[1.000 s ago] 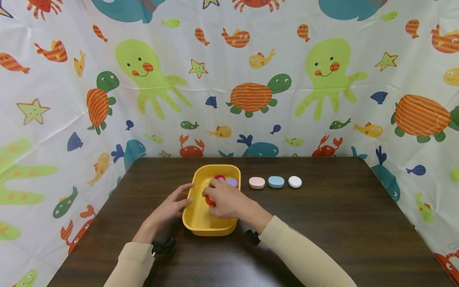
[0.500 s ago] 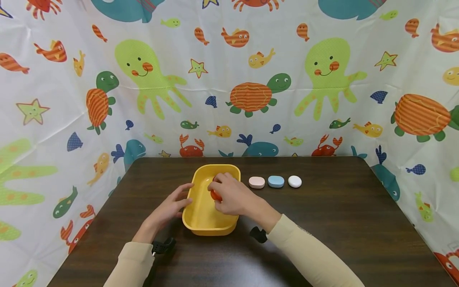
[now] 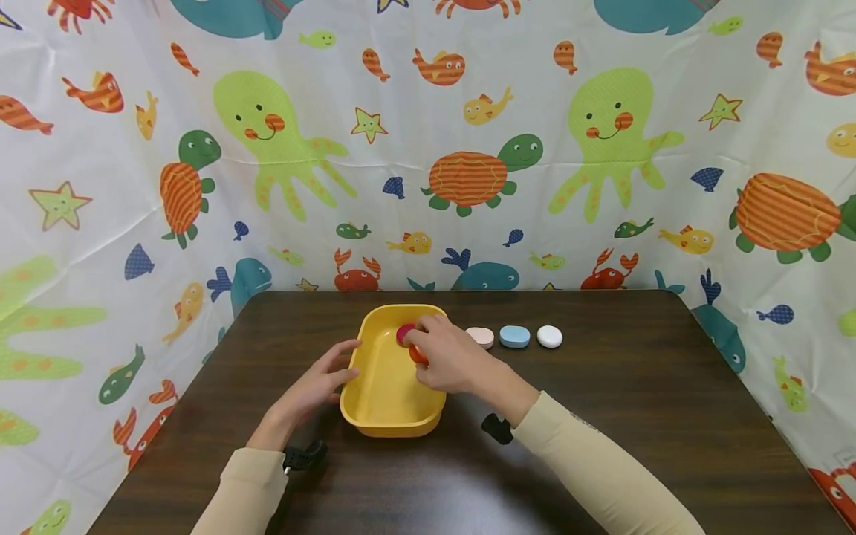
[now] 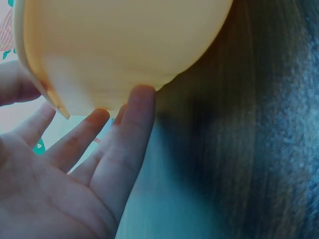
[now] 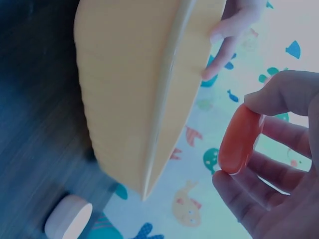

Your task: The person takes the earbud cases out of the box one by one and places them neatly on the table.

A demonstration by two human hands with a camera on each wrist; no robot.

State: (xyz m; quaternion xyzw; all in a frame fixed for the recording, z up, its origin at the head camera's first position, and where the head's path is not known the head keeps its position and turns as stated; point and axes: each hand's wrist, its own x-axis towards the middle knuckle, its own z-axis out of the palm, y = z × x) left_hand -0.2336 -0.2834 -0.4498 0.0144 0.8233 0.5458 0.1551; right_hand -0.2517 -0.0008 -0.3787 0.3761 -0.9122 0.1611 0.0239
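Observation:
My right hand (image 3: 451,358) is above the right side of a yellow plastic bin (image 3: 394,429). Thumb and fingertips pinch a glossy red-orange oval bar (image 5: 240,139), like a small bar of soap, held clear of the bin in the right wrist view. A dark pink piece (image 3: 404,334) lies at the bin's far end, partly covered by the hand. My left hand (image 3: 313,390) stays at the bin's left side, its fairly straight fingers (image 4: 127,134) touching the outer wall, with one digit near the rim.
Right of the bin, a pale pink oval bar (image 3: 481,337), a blue one (image 3: 515,336) and a white round one (image 3: 550,336) stand in a row on the dark wooden table (image 3: 635,416). A sea-animal printed curtain (image 3: 414,119) hangs behind the table.
My right hand has lifted the red-orange bar and moved right and away from me, toward the bin's right rim. It now covers the purple piece seen earlier. The left hand holds its place.

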